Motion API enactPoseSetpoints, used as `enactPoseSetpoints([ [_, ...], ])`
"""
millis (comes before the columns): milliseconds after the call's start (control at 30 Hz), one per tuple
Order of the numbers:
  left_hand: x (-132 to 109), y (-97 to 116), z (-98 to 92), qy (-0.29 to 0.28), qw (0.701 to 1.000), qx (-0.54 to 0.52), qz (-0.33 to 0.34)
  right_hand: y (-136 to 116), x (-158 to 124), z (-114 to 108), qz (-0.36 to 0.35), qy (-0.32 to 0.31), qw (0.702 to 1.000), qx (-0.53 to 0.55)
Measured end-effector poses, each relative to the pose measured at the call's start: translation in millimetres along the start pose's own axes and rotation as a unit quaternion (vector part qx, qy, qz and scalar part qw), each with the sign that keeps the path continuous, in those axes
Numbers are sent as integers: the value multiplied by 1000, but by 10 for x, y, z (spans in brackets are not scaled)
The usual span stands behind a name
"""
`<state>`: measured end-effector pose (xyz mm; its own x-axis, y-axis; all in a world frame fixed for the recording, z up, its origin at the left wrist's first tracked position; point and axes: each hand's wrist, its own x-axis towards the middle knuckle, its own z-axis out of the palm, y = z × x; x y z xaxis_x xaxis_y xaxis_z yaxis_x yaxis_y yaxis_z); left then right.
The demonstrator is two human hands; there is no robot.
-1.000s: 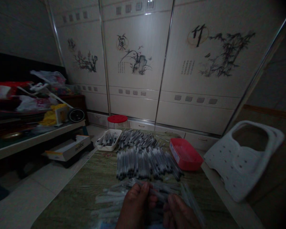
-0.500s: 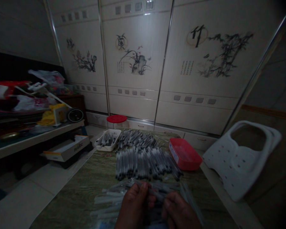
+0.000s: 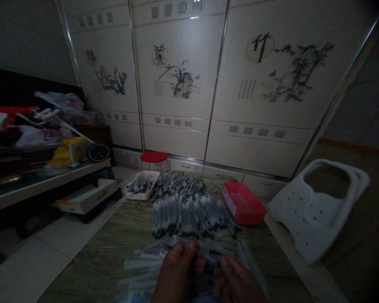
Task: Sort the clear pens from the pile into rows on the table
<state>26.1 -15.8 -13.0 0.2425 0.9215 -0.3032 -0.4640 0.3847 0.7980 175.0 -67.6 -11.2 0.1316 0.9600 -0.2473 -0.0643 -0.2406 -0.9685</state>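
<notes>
Changed little since half a second ago, save at the right hand (image 3: pixel 239 278), with fingers straightened slightly toward the slim pen (image 3: pixel 209 255). Held between the hands, apparently pinched in the left hand (image 3: pixel 178 269) and nearer to it — lying rightward from those fingers. Runs sideways, dipping slightly toward the right fingertips, crosswise to the row of pens (image 3: pixel 189 214) beyond. Cannot tell tip from tail — nor any firm grip in the bunched right fingers.

At the bottom centre of the frame, the person's left hand (image 3: pixel 176 271) and right hand (image 3: pixel 238 281) are bare, with rounded fingers (image 3: pixel 190 249); dimness hides finer detail
</notes>
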Motion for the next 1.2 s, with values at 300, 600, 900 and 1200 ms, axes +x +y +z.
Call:
enactPoseSetpoints([
  [300, 31, -25, 4, 30, 999, -1, 13, 125, 15, 15, -72, 27, 995, -65],
  [600, -26, 72, 7, 49, 998, 6, 30, 30, 28, -48, -2, 17, 995, 102],
  [900, -7, 85, -34, 44, 998, 8, 37, 68, 69, -89, 5, 27, 988, 153],
  [1200, 117, 399, -327, 186, 967, -93, 148, 156, 138, -218, -14, 73, 995, 60],
])
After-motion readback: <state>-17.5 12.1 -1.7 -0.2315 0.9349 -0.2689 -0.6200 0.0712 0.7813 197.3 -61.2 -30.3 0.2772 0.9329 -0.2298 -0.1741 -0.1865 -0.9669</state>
